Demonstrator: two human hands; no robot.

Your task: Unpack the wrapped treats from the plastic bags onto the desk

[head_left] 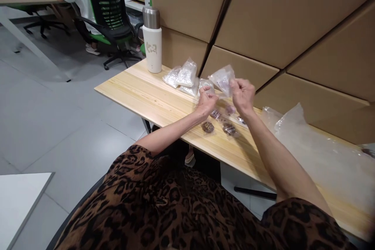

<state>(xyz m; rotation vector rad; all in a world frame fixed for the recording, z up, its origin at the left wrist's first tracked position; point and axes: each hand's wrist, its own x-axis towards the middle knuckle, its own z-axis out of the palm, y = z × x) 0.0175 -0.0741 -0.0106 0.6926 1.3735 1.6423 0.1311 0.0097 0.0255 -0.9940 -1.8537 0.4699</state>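
Pinching a small clear bag (224,79) with right hand (242,94) fingers closed on its edge, left hand (206,100) fingers curled beside it at 9 o'clock, contents unclear, above packets (218,122) on the counter (152,95).

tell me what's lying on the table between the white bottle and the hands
In the head view, a small heap of clear plastic bags lies on the wooden table between the white bottle and the left hand.

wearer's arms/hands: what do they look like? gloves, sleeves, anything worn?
Both hands bare: left hand, right hand, no gloves. No rings or watch visible. Forearms uncovered. Leopard-print garment, brown with black spots, covers the upper arms and body.
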